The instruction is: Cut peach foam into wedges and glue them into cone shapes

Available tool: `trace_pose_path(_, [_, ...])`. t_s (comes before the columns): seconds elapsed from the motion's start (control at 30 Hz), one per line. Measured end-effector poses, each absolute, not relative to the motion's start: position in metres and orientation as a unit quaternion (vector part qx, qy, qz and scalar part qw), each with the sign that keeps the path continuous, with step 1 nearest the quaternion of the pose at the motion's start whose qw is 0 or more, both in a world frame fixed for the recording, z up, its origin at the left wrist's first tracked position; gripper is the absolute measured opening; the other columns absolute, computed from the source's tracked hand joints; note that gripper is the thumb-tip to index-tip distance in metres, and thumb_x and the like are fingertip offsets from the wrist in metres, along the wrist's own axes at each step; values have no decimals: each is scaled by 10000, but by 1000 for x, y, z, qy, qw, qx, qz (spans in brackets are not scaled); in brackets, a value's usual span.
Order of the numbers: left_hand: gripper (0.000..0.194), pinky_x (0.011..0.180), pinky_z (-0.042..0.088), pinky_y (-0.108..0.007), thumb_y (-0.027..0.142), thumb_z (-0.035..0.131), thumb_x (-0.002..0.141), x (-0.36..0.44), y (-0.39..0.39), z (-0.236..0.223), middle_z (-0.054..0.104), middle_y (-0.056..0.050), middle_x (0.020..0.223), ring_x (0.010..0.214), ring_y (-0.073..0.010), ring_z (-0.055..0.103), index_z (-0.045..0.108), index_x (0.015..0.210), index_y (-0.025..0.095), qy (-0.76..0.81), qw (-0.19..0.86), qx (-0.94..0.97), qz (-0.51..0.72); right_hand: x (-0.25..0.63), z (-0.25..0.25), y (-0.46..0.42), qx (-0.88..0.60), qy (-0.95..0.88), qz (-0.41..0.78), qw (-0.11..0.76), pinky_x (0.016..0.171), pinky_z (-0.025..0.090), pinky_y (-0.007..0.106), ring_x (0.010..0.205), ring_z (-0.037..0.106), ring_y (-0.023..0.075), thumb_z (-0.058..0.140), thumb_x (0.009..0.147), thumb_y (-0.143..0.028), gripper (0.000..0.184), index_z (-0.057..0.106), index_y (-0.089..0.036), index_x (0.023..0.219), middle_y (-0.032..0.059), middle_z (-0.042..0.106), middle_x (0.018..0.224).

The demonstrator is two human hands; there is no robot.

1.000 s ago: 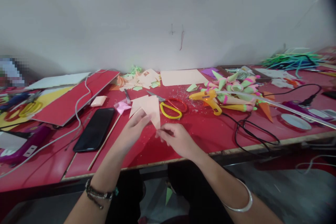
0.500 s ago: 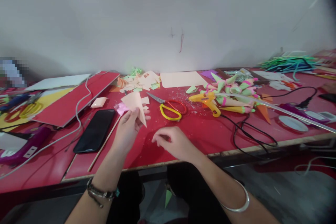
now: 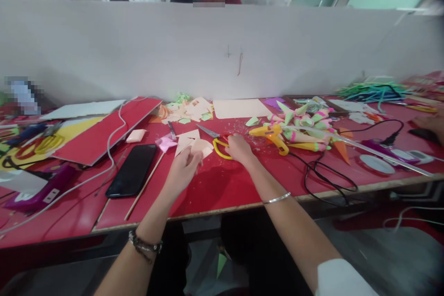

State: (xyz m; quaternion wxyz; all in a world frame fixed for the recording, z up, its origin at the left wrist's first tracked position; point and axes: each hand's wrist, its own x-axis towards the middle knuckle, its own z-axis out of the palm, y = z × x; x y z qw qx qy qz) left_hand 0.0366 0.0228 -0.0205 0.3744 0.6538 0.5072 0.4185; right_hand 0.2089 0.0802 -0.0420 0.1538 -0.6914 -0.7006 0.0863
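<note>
My left hand (image 3: 183,170) pinches a piece of peach paper (image 3: 205,148) just above the red table. Other peach paper pieces (image 3: 187,138) lie behind its fingers. My right hand (image 3: 240,149) is closed on the handles of the scissors (image 3: 219,150), which have one yellow and one red loop; the red one is mostly covered by my fingers. The blades point away to the left, resting near the tabletop. Left of my left hand are a pink crumpled piece (image 3: 165,143) and a thin wooden stick (image 3: 144,186).
A yellow glue gun (image 3: 272,135) lies right of the scissors, its black cord looping toward the edge. Beyond it sits a pile of paper cones (image 3: 308,129). A phone (image 3: 132,171), a red board (image 3: 107,134) and a white cable lie left. Another person's hand (image 3: 430,122) shows far right.
My right hand has moved forward from the table's front and closed on the scissors' handles. My left hand has shifted right and the paper in it has tipped flatter.
</note>
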Motion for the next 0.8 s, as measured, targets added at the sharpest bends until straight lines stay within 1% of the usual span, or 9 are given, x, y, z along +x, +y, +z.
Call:
trace_pose_path(0.13, [211,445,317,-210,336,423,802,32,22,-20,474,57,516,397,-73,412,456,674,172,502,355,669,417,207,-38,79,-692,-696,111,154,753,397,300,937,567,263,590,688,-189,264,589,-65,921,193,620,961])
trace_pose_path(0.23, [219,450,302,-208,353,448,799,29,23,-20,419,64,473,429,-85,410,473,677,173,518,309,679,418,215,-28,66,-688,-689,136,181,700,412,282,869,595,238,567,712,-234,216,585,-108,886,145,647,889])
trace_pose_path(0.3, [209,452,303,-206,358,468,793,27,22,-20,427,63,479,444,-89,422,470,695,174,521,299,682,417,223,-22,52,-679,-687,146,216,691,420,262,864,595,203,514,759,-277,248,546,-132,958,116,641,929])
trace_pose_path(0.37, [202,455,313,-203,354,478,790,25,21,-19,447,63,483,447,-87,435,459,698,175,511,306,683,423,231,-19,38,-650,-685,173,279,707,427,241,883,583,162,458,794,-289,284,488,-154,1042,87,618,999])
trace_pose_path(0.43, [198,456,319,-198,347,487,785,25,22,-17,466,62,483,440,-82,441,457,694,174,498,319,680,434,236,-20,26,-577,-670,277,376,689,439,247,845,584,155,474,768,-257,276,490,-166,1029,69,614,978])
trace_pose_path(0.53, [216,430,303,-192,345,472,785,26,29,-12,443,67,455,399,-69,408,454,658,171,487,347,656,460,237,-26,16,-506,-629,410,424,654,445,255,761,578,151,539,694,-219,273,515,-155,958,45,609,870])
trace_pose_path(0.6, [240,402,269,-188,344,457,787,28,36,-6,407,72,439,374,-58,360,433,620,174,486,358,631,488,236,-28,14,-508,-619,413,434,647,439,256,732,561,149,590,662,-245,268,524,-152,905,29,594,816])
trace_pose_path(0.67, [252,385,234,-183,336,454,790,30,44,2,376,76,432,363,-48,315,422,599,175,477,359,618,511,235,-27,12,-517,-623,379,448,636,429,252,719,542,147,620,657,-306,277,527,-157,871,16,578,785])
trace_pose_path(0.8, [244,373,214,-180,313,455,801,30,58,24,340,78,413,358,-48,297,440,599,177,434,351,626,545,236,-22,7,-507,-642,358,450,584,405,240,641,508,131,544,735,-398,257,523,-171,854,-16,530,694])
